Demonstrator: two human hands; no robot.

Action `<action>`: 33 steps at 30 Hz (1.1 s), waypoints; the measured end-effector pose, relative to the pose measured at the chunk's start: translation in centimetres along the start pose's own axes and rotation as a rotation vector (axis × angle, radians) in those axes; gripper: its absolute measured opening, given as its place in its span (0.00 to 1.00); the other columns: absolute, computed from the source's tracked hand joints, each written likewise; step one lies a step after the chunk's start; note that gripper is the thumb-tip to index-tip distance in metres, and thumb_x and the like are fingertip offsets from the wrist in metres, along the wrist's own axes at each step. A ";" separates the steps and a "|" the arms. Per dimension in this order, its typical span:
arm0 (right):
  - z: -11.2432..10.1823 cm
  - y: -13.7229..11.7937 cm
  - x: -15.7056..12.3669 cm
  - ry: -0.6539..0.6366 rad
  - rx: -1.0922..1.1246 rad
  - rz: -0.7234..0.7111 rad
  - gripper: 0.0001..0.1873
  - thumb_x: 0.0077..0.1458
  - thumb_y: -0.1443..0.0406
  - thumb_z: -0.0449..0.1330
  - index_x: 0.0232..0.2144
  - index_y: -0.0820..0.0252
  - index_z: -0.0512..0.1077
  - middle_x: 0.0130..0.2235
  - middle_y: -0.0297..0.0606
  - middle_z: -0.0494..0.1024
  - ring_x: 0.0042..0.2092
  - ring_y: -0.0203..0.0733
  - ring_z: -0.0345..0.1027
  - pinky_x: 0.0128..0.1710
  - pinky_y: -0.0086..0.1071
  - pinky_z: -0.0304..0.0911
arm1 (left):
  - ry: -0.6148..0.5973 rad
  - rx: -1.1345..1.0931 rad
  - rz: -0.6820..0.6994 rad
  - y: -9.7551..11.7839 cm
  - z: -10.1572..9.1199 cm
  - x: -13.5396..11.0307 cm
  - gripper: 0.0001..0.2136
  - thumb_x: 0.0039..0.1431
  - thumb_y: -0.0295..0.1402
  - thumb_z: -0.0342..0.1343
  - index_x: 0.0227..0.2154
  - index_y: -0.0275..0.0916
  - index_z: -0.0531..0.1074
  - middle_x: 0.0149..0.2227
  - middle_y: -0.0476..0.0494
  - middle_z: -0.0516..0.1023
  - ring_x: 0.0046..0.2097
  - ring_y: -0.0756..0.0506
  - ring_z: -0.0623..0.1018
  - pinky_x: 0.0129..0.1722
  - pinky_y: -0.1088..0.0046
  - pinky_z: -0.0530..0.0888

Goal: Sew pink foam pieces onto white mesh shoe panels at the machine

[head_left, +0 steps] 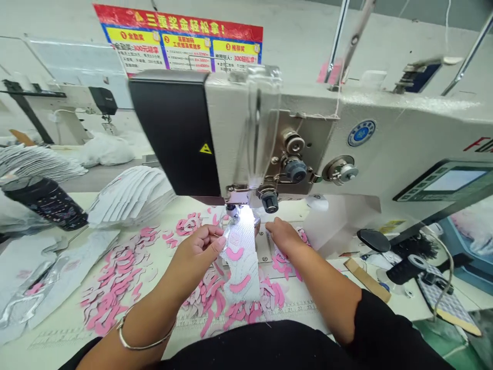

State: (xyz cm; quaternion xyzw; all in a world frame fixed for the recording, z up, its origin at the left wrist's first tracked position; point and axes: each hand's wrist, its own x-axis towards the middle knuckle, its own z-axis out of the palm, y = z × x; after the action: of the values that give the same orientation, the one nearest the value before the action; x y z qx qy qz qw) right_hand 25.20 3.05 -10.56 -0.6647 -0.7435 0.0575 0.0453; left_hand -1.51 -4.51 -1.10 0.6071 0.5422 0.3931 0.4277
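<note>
Blue crate (pixel 477 276) holds whitish material (pixel 476 231) — left hand (pixel 198 253) pinching white mesh (pixel 246 266), right hand (pixel 284 235) apart, grip unclear.

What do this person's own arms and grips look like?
The left grip and right grip wear no gloves. A thin silver bangle circles the left forearm. The right sleeve is black and short; the left sleeve, black too, barely shows.

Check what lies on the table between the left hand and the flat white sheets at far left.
Head view: a loose scatter of pink pieces lies between the left hand and those white sheets.
</note>
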 end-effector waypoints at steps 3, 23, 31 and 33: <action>-0.1 0.2 0.0 0.031 0.012 0.015 0.18 0.63 0.59 0.59 0.52 0.60 0.68 0.53 0.43 0.72 0.49 0.45 0.71 0.47 0.44 0.70 | -0.009 -0.015 -0.008 -0.1 -0.1 -0.5 0.16 0.54 0.47 0.58 0.40 0.42 0.73 0.30 0.49 0.75 0.32 0.45 0.73 0.33 0.69 0.69; -8.0 -9.3 -12.6 0.770 0.336 -0.708 0.12 0.59 0.74 0.56 0.45 0.60 0.70 0.37 0.42 0.75 0.39 0.43 0.68 0.38 0.37 0.67 | -0.294 -0.054 0.246 2.9 1.9 -4.5 0.12 0.62 0.45 0.53 0.34 0.41 0.73 0.29 0.48 0.74 0.33 0.46 0.73 0.34 0.71 0.69; -10.3 -9.2 -11.7 0.218 0.628 -0.529 0.06 0.60 0.63 0.59 0.40 0.55 0.68 0.35 0.33 0.72 0.34 0.36 0.66 0.34 0.30 0.63 | -0.316 0.422 0.385 2.8 -0.1 -3.5 0.15 0.67 0.41 0.46 0.29 0.42 0.71 0.30 0.48 0.75 0.33 0.45 0.73 0.34 0.69 0.65; -11.2 -9.3 -11.4 0.147 0.599 -0.526 0.03 0.62 0.63 0.57 0.36 0.56 0.68 0.33 0.31 0.73 0.33 0.35 0.65 0.32 0.29 0.60 | -0.340 0.505 0.439 3.3 -0.3 -3.1 0.14 0.66 0.40 0.46 0.28 0.43 0.72 0.29 0.48 0.76 0.32 0.45 0.72 0.33 0.69 0.64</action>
State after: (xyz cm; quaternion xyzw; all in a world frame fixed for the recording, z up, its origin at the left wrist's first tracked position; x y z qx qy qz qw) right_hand 18.91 -8.97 1.99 -0.4117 -0.8333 0.2103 0.3030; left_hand -1.08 -7.75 2.04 0.8518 0.4003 0.2228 0.2540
